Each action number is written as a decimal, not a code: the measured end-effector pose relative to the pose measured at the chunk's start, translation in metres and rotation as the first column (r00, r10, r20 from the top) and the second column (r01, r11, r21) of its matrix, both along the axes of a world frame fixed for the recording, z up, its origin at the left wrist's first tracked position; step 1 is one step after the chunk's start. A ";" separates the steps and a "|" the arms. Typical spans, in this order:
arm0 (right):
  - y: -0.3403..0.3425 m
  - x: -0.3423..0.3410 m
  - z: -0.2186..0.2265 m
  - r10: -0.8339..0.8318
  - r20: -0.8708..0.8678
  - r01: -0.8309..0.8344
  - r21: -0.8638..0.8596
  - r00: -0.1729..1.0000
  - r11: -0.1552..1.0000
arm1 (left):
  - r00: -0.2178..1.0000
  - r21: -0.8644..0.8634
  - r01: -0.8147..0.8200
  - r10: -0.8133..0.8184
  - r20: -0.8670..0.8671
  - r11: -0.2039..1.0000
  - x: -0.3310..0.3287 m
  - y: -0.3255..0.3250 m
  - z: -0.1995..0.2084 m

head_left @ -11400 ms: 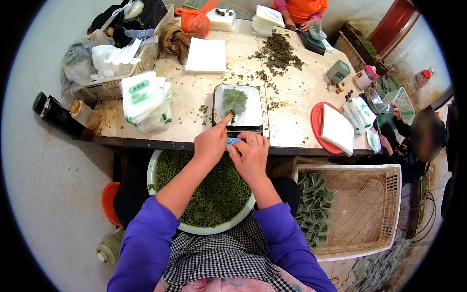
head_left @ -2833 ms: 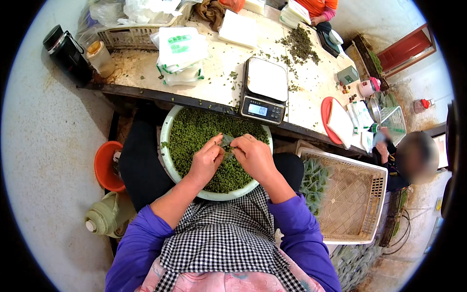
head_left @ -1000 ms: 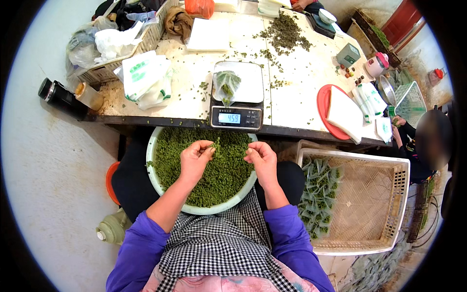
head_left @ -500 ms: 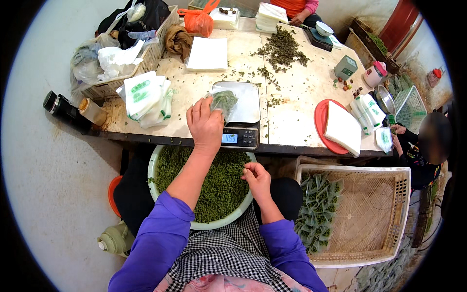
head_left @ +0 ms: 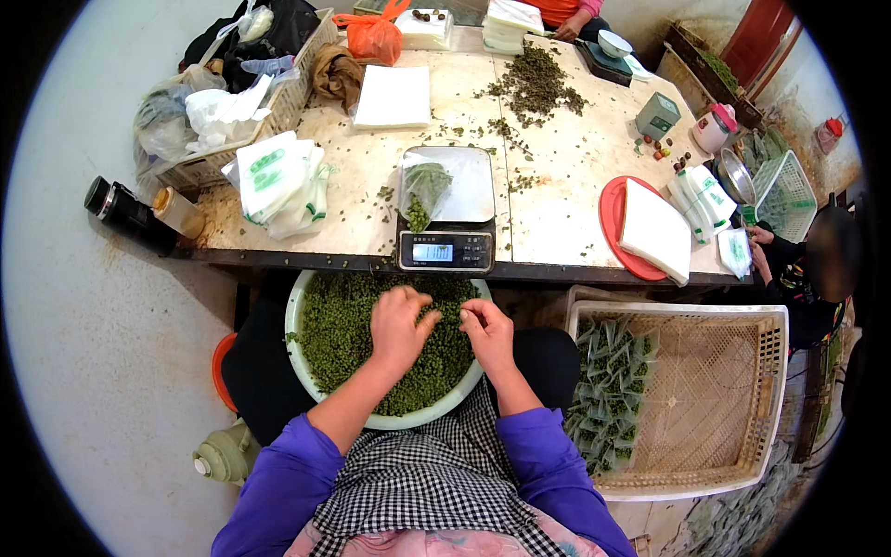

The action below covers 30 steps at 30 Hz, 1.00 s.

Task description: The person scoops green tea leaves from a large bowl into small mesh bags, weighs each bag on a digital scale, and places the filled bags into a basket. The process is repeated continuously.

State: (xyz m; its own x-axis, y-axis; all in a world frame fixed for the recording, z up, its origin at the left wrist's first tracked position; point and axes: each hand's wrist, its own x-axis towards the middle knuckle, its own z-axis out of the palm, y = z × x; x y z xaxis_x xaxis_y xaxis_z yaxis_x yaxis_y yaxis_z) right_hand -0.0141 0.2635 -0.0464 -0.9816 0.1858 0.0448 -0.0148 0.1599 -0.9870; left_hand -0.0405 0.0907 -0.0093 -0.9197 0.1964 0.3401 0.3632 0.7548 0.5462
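In my lap sits a pale round basin (head_left: pixel 293 349) filled with small green peppercorn-like berries (head_left: pixel 343 325). Over its middle hovers my left hand (head_left: pixel 399 327), fingers bent, thumb apart, holding nothing that shows. To its right my right hand (head_left: pixel 486 332) is closed in a pinch above the basin's right side; what lies between its fingertips cannot be made out. On the table edge ahead stands a digital scale (head_left: pixel 473 200) with a lit display. A clear plastic bag (head_left: pixel 430 178) partly filled with the green berries lies on its plate, touched by neither hand.
Clear bags with green print (head_left: pixel 274 181) are piled left of the scale, near a black flask (head_left: pixel 125 213). White sheets (head_left: pixel 654 230) rest on a red tray (head_left: pixel 613 218). At right, a crate (head_left: pixel 715 464) holds several filled bags (head_left: pixel 608 395). A co-worker (head_left: pixel 794 278) sits beyond it.
My left hand has let go of the bag on the scale and drawn back over the basin. The bag now lies on the plate. My right hand stays pinched nearly in place.
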 end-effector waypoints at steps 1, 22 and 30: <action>-0.003 0.000 0.000 0.006 0.001 -0.006 -0.006 1.000 1.000 | 0.995 -0.059 0.080 -0.076 0.068 0.995 0.009 -0.001 -0.009; -0.011 0.002 0.002 -0.044 -0.104 0.053 0.082 0.994 0.995 | 0.944 0.145 -0.114 0.152 -0.293 0.983 -0.036 -0.018 0.045; -0.015 -0.001 -0.006 -0.018 -0.049 0.025 0.154 0.999 0.988 | 0.853 0.003 -0.206 0.181 -0.490 0.979 -0.117 0.014 0.059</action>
